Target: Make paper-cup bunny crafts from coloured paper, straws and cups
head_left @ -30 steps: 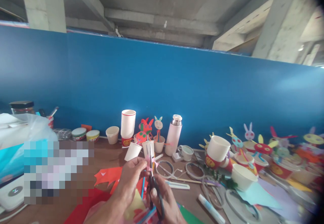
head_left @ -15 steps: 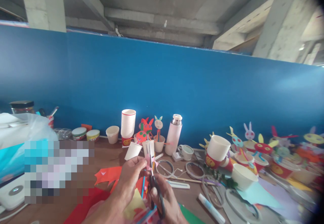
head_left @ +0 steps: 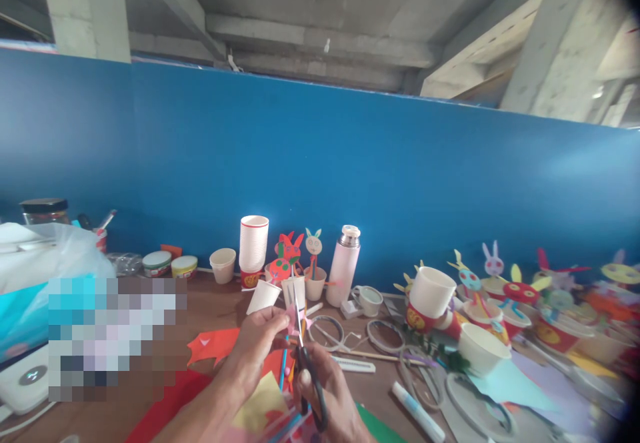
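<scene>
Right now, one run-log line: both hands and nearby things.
left hand: pinches pink paper | right hand: holds black-handled scissors, blades at the paper | behind: pink flask, cup stack | front right: marker

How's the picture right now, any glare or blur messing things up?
Head view: pale glare on the blue partition, toward the right; head view: far-right paper figures look smeared, the pink flask clearer; head view: blocky pixelation hides part of the table at left, and the upper-right corner is black.

Glossy black plastic handles, shiny metal blades on the scissors (head_left: 309, 383); matt pink paper (head_left: 295, 321).
</scene>
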